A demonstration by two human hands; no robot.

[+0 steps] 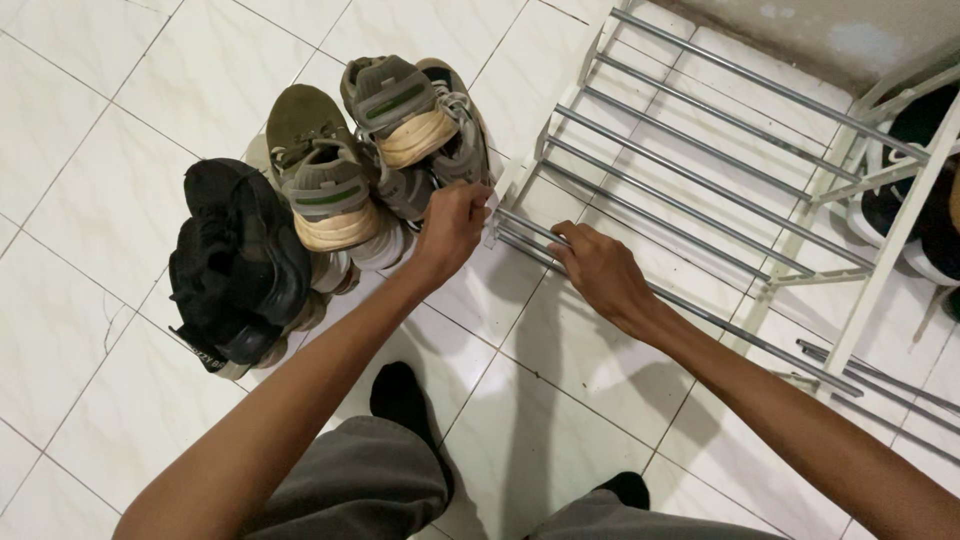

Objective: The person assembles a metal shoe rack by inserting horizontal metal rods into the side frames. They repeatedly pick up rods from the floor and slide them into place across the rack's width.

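A metal shoe rack (700, 170) of thin silver bars and white joints stands on the tiled floor, seen from above. My left hand (452, 225) is closed on the white corner joint (493, 215) at the rack's near left end. My right hand (598, 272) rests on the front bars (720, 320) just to the right, fingers curled over them. To the left of the rack stand olive-green sneakers (330, 170) with tan heels, a second pair of the same kind (415, 105), and black shoes (235, 265) stacked together.
My legs in grey shorts and black socks (400, 400) are at the bottom. Dark shoes with white soles (915, 210) sit under the rack at the right. Loose metal rods (880, 375) lie on the floor at right. White tiles (80, 150) stretch left.
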